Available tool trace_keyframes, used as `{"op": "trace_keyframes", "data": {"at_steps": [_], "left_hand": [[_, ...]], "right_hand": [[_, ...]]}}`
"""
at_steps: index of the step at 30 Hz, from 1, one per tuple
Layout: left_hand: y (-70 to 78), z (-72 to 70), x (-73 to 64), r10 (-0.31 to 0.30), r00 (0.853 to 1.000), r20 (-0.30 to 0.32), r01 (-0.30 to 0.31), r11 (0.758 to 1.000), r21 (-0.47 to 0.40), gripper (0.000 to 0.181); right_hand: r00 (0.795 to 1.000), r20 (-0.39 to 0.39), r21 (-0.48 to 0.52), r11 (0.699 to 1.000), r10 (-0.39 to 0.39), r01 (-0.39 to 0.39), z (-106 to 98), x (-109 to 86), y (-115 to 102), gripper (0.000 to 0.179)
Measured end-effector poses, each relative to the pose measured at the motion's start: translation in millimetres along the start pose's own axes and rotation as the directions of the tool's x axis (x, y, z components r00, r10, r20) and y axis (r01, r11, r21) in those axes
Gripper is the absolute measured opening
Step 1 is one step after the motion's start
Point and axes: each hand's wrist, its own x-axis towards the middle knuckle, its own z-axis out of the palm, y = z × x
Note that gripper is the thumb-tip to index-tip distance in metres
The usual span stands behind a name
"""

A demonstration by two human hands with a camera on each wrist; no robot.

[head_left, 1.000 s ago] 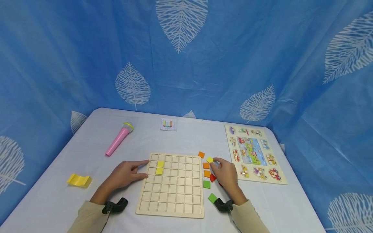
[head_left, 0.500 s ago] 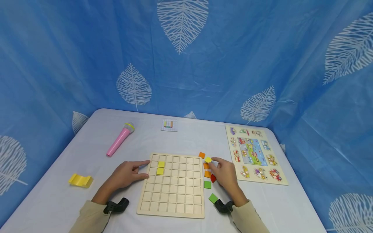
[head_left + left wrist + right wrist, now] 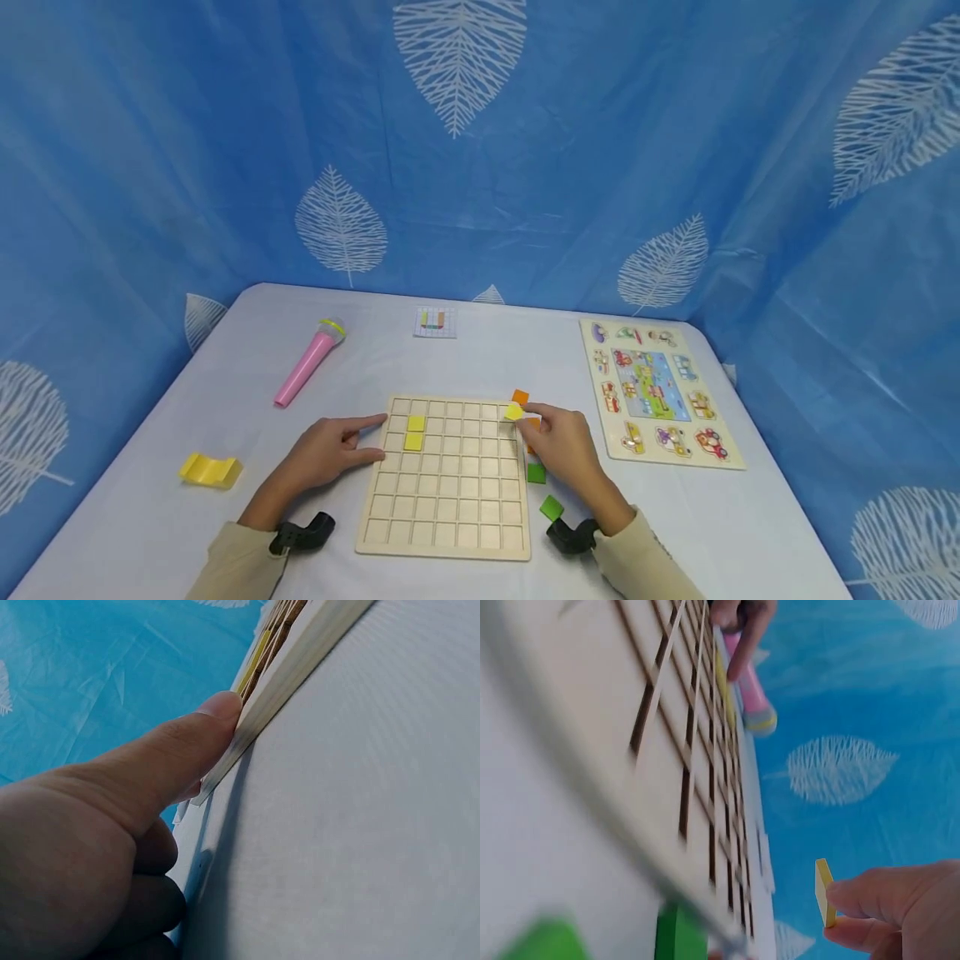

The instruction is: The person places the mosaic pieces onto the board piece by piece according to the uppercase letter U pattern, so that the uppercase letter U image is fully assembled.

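In the head view, a wooden grid board (image 3: 446, 510) lies in the middle of the table. Two yellow square tiles (image 3: 414, 433) sit in neighbouring cells near its upper left. My left hand (image 3: 322, 454) touches the board's left edge with thumb and index finger stretched out; the left wrist view shows the thumb (image 3: 187, 746) against that edge and other fingers curled below. My right hand (image 3: 566, 447) pinches another yellow tile (image 3: 513, 412) between thumb and fingertip, over the board's upper right corner. Edge-on, that yellow tile (image 3: 824, 892) shows in the right wrist view.
Orange tiles (image 3: 521, 397) and green tiles (image 3: 552, 507) lie along the board's right side, some hidden by my right hand. A pattern card (image 3: 444, 332), pink toy microphone (image 3: 303, 371), yellow curved block (image 3: 211, 471) and vehicle puzzle board (image 3: 600, 392) are around it.
My right hand has moved left with the pinched yellow tile, from beside the orange tiles to over the board's upper right corner. My left hand stays at the board's left edge.
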Motion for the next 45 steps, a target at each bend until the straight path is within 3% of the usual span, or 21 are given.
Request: {"op": "trace_keyframes", "data": {"at_steps": [5, 12, 23, 32, 39, 45], "left_hand": [[-1.0, -0.1, -3.0, -0.025, 1.000, 0.000, 0.025, 1.000, -0.010, 0.064], [-0.8, -0.1, -1.4, -0.005, 1.000, -0.003, 0.005, 1.000, -0.017, 0.063], [-2.9, 0.4, -0.2, 0.023, 1.000, -0.008, -0.023, 1.000, -0.006, 0.063], [-2.3, -2.9, 0.0, 0.045, 0.999, 0.005, -0.045, 0.999, 0.002, 0.061], [-4.5, -1.7, -1.0, 0.028, 1.000, 0.009, -0.028, 1.000, 0.005, 0.062], [-3.6, -1.6, 0.7, 0.036, 0.999, 0.001, -0.036, 0.999, -0.003, 0.062]], "right_hand": [[0.996, 0.054, 0.037, 0.996, -0.077, 0.075, 13, -5.1, -21, 0.025], [0.977, 0.136, 0.045, 0.986, -0.166, 0.161, 40, -9.8, -42, 0.023], [0.941, 0.262, 0.157, 0.971, -0.215, 0.178, 74, -15.0, -70, 0.021], [0.939, 0.249, 0.111, 0.970, -0.237, 0.215, 90, -16.2, -78, 0.021], [0.929, 0.267, 0.060, 0.967, -0.256, 0.249, 96, -17.2, -79, 0.023], [0.936, 0.235, 0.006, 0.963, -0.264, 0.270, 97, -17.8, -79, 0.023]]}}
